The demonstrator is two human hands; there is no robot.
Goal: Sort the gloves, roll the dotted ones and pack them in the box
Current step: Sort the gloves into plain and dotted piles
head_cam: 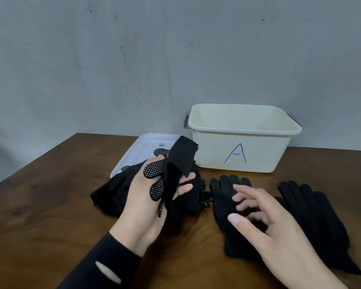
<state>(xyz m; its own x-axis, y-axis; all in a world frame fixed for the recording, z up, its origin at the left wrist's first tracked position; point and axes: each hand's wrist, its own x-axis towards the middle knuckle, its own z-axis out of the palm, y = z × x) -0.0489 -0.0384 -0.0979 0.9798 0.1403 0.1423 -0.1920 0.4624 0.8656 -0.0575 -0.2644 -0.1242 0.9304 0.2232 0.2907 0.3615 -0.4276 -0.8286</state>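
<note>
**Risk: loose roll, mixed piles**

The dotted glove (pixel 165 180) is gripped upright in the left hand (pixel 154 197), above the unsorted heap (pixel 117 192). The right hand (pixel 258 217) hovers, fingers spread, holding nothing. A slack grip could unroll the dotted glove onto the plain gloves (pixel 233 205) short of box A (pixel 238 151).

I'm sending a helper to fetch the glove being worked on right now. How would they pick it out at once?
Start at the cream box marked A on the brown table. Just left of it the left hand holds one black dotted glove up above the heap. Unlike the plain gloves lying flat to the right, its fingers carry white dots.
</note>
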